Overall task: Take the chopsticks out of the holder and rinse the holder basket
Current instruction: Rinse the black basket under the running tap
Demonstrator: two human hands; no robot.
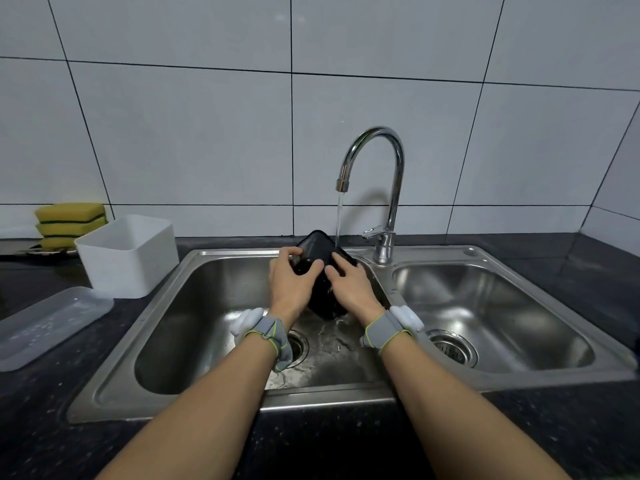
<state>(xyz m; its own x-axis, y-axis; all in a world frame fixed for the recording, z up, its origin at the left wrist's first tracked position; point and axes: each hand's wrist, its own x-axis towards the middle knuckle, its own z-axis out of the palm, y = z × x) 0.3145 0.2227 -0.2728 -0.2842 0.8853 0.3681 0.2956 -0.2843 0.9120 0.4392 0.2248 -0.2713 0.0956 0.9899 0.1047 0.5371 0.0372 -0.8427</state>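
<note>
Water [338,216] runs in a thin stream from the spout of the chrome faucet [375,188] onto the upper rim of the black holder basket [317,252]. This basket is held tilted above the left basin of the steel sink [194,341], near the basin's back right corner, beside the divider between the 2 basins. Left hand [290,284] grips the basket's left side, thumb and fingers curled around its edge. Right hand [349,282] lies against the basket's right side with fingers curved over the wall. Each wrist carries a grey strap with a white unit. Wet splashes cover the basin floor around the drain [298,344], below the basket. On the dark counter, off the sink's back left corner, stands a white container [128,254]. Stacked yellow sponges [71,221] lie behind it at the wall. Clear lid [48,323] rests near the counter's left edge.
</note>
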